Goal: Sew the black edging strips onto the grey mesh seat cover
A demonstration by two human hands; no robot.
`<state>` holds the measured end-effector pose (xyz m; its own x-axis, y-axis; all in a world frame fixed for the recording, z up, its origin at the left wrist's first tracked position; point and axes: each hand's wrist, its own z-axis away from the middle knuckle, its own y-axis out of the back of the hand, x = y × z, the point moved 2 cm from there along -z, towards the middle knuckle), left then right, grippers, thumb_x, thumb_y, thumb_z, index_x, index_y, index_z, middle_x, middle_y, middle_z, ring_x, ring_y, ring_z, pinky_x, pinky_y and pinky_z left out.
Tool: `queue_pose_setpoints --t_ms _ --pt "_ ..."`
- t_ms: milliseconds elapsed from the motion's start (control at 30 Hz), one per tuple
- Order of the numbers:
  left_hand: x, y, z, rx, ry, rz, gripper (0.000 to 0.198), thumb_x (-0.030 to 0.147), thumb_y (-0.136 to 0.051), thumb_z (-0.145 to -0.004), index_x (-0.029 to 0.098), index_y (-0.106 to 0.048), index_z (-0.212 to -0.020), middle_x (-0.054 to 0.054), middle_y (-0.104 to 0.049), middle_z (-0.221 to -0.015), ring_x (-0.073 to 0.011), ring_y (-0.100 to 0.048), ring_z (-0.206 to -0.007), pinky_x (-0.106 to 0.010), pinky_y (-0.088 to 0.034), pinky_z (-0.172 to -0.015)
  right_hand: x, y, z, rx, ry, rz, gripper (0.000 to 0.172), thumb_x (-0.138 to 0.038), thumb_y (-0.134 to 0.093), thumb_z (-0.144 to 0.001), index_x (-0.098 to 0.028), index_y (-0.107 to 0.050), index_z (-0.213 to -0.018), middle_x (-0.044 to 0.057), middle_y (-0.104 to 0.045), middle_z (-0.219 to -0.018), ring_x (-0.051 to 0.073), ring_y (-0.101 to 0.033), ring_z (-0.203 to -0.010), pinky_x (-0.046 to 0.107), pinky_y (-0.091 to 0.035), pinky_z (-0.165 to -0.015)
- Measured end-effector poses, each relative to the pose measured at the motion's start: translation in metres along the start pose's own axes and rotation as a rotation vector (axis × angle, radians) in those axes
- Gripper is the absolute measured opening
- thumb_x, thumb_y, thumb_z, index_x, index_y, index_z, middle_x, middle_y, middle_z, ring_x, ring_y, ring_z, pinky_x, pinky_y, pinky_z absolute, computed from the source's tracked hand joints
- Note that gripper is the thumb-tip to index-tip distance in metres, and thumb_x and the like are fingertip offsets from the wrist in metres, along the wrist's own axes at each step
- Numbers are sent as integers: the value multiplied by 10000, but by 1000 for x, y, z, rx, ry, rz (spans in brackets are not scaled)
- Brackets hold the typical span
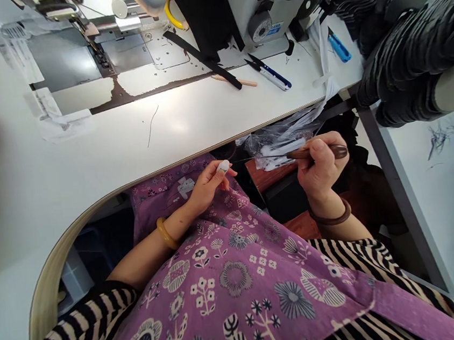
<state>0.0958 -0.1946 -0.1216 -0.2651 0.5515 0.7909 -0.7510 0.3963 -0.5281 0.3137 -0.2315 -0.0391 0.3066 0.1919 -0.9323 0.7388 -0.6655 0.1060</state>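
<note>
In my right hand is an awl with a brown wooden handle, its thin shaft pointing left. My fist wraps round the handle. My left hand is held close to the tip of the shaft, fingers curled and pressed together. White wrapping covers one of its digits. Whether the left fingers touch the tip or pinch something small cannot be made out. Both hands are above my lap, over the purple flowered apron, just off the table's front edge.
A sewing machine stands on the white table. Blue-handled thread snips, a black strip, a wooden stick and a light-blue cutter lie there. Stacked dark pieces stand at right. A plastic bag is below the edge.
</note>
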Motion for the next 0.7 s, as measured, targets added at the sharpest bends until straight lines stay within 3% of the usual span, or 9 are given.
queue_pose_setpoints --t_ms 133,200,400,700 --pt "-1 2 -1 63 42 47 500 588 -730 -746 184 -559 -986 -6 -704 -870 -49 -533 -531 -200 -430 -549 2 19 -6 240 68 -12 334 -487 -704 -724 -213 -528 -649 -84 -433 -535 44 -387 -337 199 -222 -292" --pt "-1 -1 -1 54 64 29 511 597 -726 -744 181 -556 -987 -16 -709 -888 -54 -545 -543 -200 -429 -553 3 23 -3 269 55 -45 307 -456 -709 -722 -216 -533 -647 -86 -439 -521 48 -387 -329 200 -217 -287" --pt "0 -13 -2 -75 56 -73 473 579 -687 -792 172 -548 -989 -19 -701 -904 -67 -557 -579 -218 -438 -590 6 2 20 13 -16 -7 358 -505 -695 -764 -220 -543 -610 -76 -453 -465 61 -364 -311 224 -249 -308" --pt "-2 -18 0 -70 85 -51 506 602 -729 -735 173 -566 -947 -4 -703 -851 -66 -555 -564 -205 -451 -582 18 1 28 -104 -2 26 294 -445 -672 -825 -210 -602 -664 -64 -479 -524 67 -440 -436 214 -346 -437"
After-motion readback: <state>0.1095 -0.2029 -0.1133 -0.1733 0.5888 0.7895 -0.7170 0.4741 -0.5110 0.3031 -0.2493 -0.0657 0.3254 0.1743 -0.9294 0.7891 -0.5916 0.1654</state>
